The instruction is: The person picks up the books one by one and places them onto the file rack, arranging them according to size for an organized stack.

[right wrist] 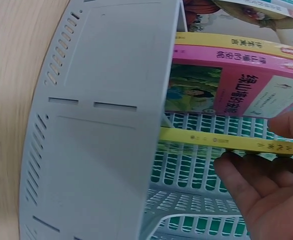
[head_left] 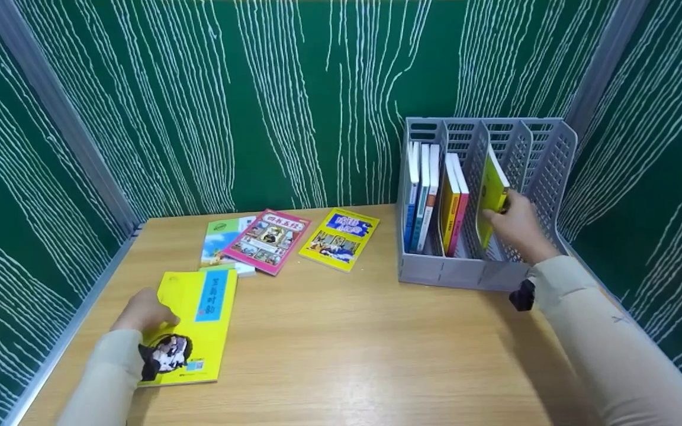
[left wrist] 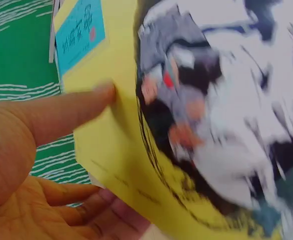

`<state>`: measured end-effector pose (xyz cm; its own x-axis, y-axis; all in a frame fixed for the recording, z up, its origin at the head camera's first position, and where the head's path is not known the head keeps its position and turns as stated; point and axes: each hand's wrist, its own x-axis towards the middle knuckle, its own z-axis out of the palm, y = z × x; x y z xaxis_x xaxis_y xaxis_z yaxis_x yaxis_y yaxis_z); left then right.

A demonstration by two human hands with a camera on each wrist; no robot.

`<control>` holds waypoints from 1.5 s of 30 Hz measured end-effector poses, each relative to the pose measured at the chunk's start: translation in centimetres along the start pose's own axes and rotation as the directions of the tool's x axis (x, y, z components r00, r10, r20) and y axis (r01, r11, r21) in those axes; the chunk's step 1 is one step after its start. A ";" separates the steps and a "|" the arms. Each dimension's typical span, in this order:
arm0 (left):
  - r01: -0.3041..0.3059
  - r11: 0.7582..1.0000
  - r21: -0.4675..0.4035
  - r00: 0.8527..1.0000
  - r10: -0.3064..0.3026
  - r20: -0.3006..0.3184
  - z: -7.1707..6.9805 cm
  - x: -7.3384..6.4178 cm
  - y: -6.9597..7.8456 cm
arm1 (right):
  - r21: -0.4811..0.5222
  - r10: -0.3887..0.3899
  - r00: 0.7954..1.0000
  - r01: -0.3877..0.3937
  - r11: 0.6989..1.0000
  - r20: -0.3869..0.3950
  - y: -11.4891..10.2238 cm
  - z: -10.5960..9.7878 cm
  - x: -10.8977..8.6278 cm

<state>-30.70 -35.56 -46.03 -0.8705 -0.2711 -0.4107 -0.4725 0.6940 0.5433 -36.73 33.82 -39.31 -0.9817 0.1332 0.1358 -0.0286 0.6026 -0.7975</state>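
Observation:
My left hand (head_left: 144, 310) grips a yellow book (head_left: 199, 331) with a blue title label at the left of the table. In the left wrist view the thumb lies on its cover, with the other fingers underneath. My right hand (head_left: 518, 225) pinches a thin yellow-green book (head_left: 492, 186), which stands upright in the third compartment from the left of the grey file rack (head_left: 459, 272). In the right wrist view its yellow spine (right wrist: 211, 139) runs between thumb and fingers. A pink book (right wrist: 236, 90) stands beside it, in the neighbouring compartment.
White-edged books (head_left: 424, 195) fill part of the rack's leftmost compartment. On the table, a pink comic-style book (head_left: 267, 239) overlaps a green-and-blue book (head_left: 214, 239). Right of them lies a yellow book with a purple title patch (head_left: 340, 239). Green patterned walls (head_left: 317, 118) enclose the table.

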 end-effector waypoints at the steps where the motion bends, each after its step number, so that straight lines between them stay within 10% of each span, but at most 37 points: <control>1: -0.015 1.000 0.004 1.000 0.015 -0.007 -0.2 0.0 -0.2 | 0.007 -0.002 1.000 0.002 1.000 -0.005 -0.1 -0.1 -0.1; 13: -0.065 0.986 -0.155 0.997 0.070 0.029 -1.2 -0.2 -1.5 | 0.035 -0.007 0.991 0.011 0.999 -0.134 -1.5 -1.6 -2.9; 26: -0.240 0.960 -0.144 0.971 0.239 -0.023 -0.6 -0.8 -1.7 | 0.005 -0.135 0.963 0.140 0.990 -0.234 -2.1 -2.6 -6.3; 45: -0.257 0.923 -0.285 0.966 0.249 -0.065 -0.4 -2.7 2.5 | 0.036 -0.264 0.947 0.274 0.961 -0.184 -4.4 0.7 -9.6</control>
<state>-29.59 -33.34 -43.22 -0.9678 -0.1330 -0.2138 -0.2518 0.5205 0.8159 -27.29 29.33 -37.51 -0.8876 0.1119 0.4469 -0.3037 0.5872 -0.7503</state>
